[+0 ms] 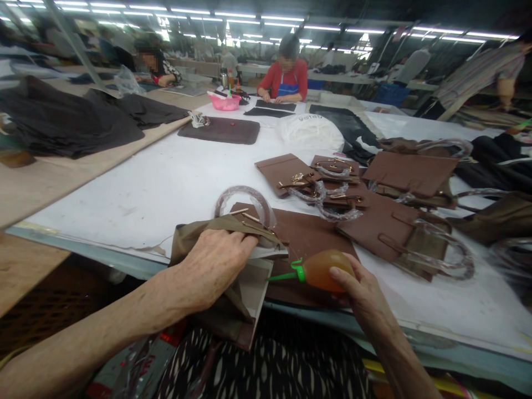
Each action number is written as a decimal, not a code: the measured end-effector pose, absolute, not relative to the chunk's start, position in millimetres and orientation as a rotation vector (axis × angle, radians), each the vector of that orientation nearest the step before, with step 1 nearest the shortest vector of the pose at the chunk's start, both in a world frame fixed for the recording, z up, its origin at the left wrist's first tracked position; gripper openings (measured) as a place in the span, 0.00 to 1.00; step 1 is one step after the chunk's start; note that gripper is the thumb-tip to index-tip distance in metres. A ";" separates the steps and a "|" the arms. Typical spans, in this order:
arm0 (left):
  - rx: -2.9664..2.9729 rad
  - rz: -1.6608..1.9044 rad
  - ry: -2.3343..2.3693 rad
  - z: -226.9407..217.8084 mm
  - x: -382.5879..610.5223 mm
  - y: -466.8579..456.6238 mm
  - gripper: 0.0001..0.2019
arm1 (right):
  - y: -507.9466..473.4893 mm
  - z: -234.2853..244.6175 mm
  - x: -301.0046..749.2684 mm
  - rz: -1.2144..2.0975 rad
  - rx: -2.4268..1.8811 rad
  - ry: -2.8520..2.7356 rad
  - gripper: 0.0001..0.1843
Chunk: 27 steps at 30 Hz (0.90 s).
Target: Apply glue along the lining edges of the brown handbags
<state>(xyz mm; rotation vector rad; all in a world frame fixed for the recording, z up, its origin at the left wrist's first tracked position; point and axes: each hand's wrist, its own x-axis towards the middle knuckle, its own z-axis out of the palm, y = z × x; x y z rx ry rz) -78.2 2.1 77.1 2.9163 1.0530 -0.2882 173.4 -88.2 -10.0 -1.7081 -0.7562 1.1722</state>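
white table (124, 188) | left hand (216, 263) knuckles-up, grip pinching olive fabric (185, 235) | right hand (359, 285) clasping amber bottle (320, 269) (sideways)

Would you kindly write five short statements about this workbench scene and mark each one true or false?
1. The right hand holds a squeeze bottle. True.
2. The nozzle of the squeeze bottle is red. False: it is green.
3. The left hand holds scissors. False: it grasps olive fabric.
4. A pink basket stands toward the far side of the white table. True.
5. The white bundle lies nearer to the camera than the squeeze bottle. False: it lies farther away.
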 end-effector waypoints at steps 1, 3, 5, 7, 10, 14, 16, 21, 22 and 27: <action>2.928 -0.276 1.048 76.4 -78.6 1.9 0.13 | -89.2 -9.6 172.5 1.179 -1.705 -0.752 0.26; 2.948 -0.257 1.044 74.8 -79.2 1.5 0.12 | -91.3 -9.2 171.4 1.190 -1.702 -0.752 0.26; 2.961 -0.247 1.049 73.6 -79.5 1.3 0.12 | -93.5 -9.8 171.6 1.196 -1.700 -0.758 0.26; 2.973 -0.226 1.055 73.2 -79.5 1.2 0.11 | -96.1 -11.1 173.4 1.229 -1.674 -0.779 0.26; 2.977 -0.208 1.052 74.0 -79.6 0.8 0.12 | -100.8 -12.8 175.6 1.308 -1.587 -0.826 0.25; 2.973 -0.205 1.047 74.3 -80.6 -0.5 0.11 | -108.5 -10.7 171.1 1.342 -1.535 -0.797 0.25; 2.974 -0.197 1.050 73.5 -80.8 -1.2 0.12 | -111.6 -8.2 166.7 1.335 -1.560 -0.743 0.27; 2.968 -0.210 1.054 72.0 -80.4 -1.9 0.12 | -108.3 -6.3 161.4 1.171 -1.642 -0.761 0.27; 2.964 -0.218 1.058 72.0 -80.4 -2.0 0.12 | -105.9 -7.2 162.0 1.138 -1.661 -0.777 0.27; 2.964 -0.198 1.039 72.4 -81.3 -2.1 0.10 | -96.9 -15.0 166.6 1.085 -1.712 -0.755 0.26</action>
